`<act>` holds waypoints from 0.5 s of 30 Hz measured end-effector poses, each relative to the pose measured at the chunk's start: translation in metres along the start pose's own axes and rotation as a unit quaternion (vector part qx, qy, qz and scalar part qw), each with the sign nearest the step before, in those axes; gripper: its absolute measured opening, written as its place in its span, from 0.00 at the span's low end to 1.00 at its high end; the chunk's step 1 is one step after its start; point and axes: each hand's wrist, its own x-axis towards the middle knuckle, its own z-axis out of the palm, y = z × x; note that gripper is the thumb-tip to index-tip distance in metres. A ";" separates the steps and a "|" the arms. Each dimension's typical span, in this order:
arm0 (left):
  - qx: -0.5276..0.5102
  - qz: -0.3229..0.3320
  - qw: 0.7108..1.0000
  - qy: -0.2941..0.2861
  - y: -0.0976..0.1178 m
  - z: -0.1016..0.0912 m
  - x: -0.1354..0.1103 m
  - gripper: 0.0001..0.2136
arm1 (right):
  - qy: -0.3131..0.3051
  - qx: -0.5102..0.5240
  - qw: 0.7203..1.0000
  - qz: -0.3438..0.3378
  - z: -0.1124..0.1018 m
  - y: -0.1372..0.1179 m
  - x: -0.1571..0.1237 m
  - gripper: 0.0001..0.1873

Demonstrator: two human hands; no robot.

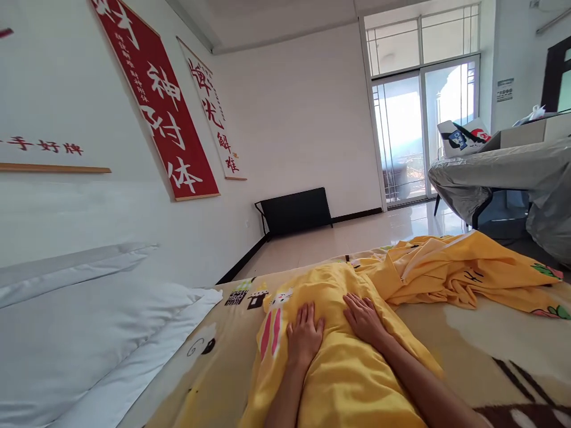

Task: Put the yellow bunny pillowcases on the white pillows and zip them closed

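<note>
A yellow pillow (343,368) in a case with a printed bunny lies lengthwise in front of me on the bed. My left hand (306,336) rests flat on its left side, close to the bunny's pink ears, fingers spread. On the right side of the pillow lies my right hand (364,319), also flat with the fingers stretched out. Neither hand grips anything. Crumpled yellow fabric (446,267) with carrot prints spreads beyond the pillow to the right.
A beige patterned bed sheet (214,368) lies underneath. White pillows (102,333) are stacked at the left. A black folded frame (294,212) leans on the far wall. At the right stands a plastic-covered table (504,163) with boxes, near a glass sliding door (401,131).
</note>
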 end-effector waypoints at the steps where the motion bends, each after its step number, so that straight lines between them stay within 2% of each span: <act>1: -0.001 0.010 1.000 0.008 -0.001 -0.007 -0.010 0.27 | 0.008 0.004 1.000 -0.012 -0.005 0.004 -0.011 0.28; 4: -0.013 0.061 0.998 0.004 -0.012 -0.020 -0.046 0.26 | 0.007 0.007 1.000 -0.022 -0.017 0.024 -0.050 0.30; 7: -0.103 0.081 0.991 -0.014 -0.035 -0.016 -0.085 0.25 | -0.031 0.004 0.999 0.018 -0.028 0.050 -0.095 0.33; 9: -0.205 0.055 0.977 -0.024 -0.057 -0.010 -0.110 0.27 | -0.059 0.027 0.997 0.043 -0.040 0.063 -0.124 0.33; 11: -0.280 0.009 0.959 -0.043 -0.081 -0.009 -0.132 0.31 | -0.082 0.095 0.990 0.067 -0.060 0.070 -0.150 0.32; 13: -0.314 -0.042 0.946 -0.060 -0.103 -0.017 -0.153 0.37 | -0.097 0.186 0.970 0.122 -0.086 0.071 -0.170 0.31; 15: -0.362 -0.095 0.925 -0.066 -0.119 -0.030 -0.174 0.41 | -0.110 0.263 0.937 0.200 -0.109 0.064 -0.187 0.32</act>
